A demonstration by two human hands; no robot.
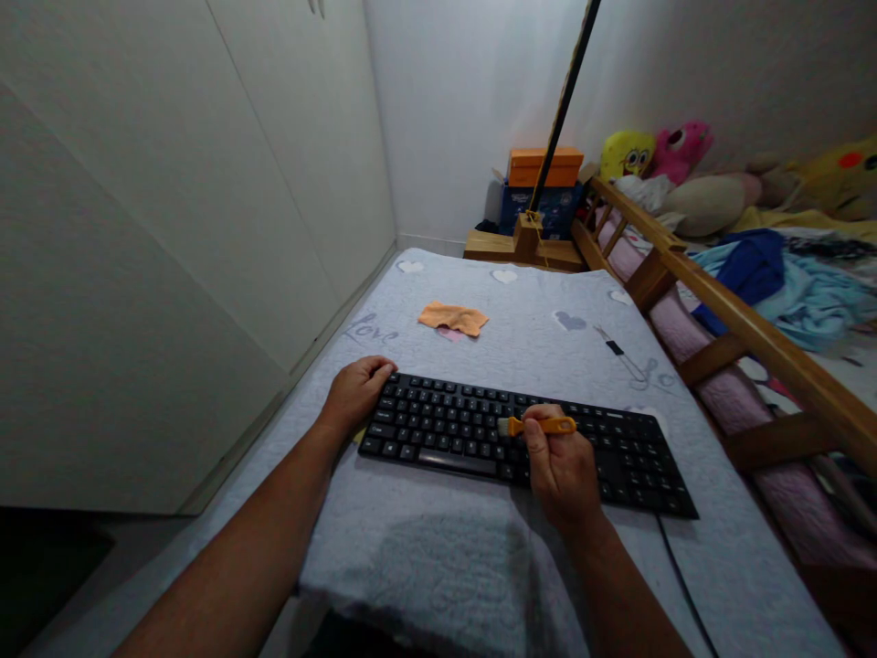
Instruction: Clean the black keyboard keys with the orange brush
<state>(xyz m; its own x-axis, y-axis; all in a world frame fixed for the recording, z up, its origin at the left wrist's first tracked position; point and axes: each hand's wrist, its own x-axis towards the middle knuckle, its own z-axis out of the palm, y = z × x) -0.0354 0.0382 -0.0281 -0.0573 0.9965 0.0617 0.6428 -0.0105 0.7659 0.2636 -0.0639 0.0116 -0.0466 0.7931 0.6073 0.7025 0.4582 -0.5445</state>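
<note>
A black computer keyboard (pixel 456 463) lies at a slant on the cloth-covered surface. My left hand (pixel 356 391) is closed around its upper left corner, thumb on the edge and the other fingers mostly hidden. In my right hand (pixel 565 466) is a small brush with an orange handle (pixel 558 426), pinched between thumb and fingers. Its short pale bristles (pixel 507 427) point left and meet the keys right of the middle. Beyond the keyboard lies a crumpled orange cloth (pixel 453 319). Farther right rests a thin wire tool with a black grip (pixel 615 348), resembling a keycap puller.
A pale blue quilted cover (pixel 411 539) with hearts lies beneath everything. The keyboard cable (pixel 685 585) trails toward me at right. A wooden bed rail (pixel 726 315) borders the right side; a white cabinet (pixel 206 228) stands left. Boxes (pixel 544 169) and a dark pole (pixel 565 100) are at the back.
</note>
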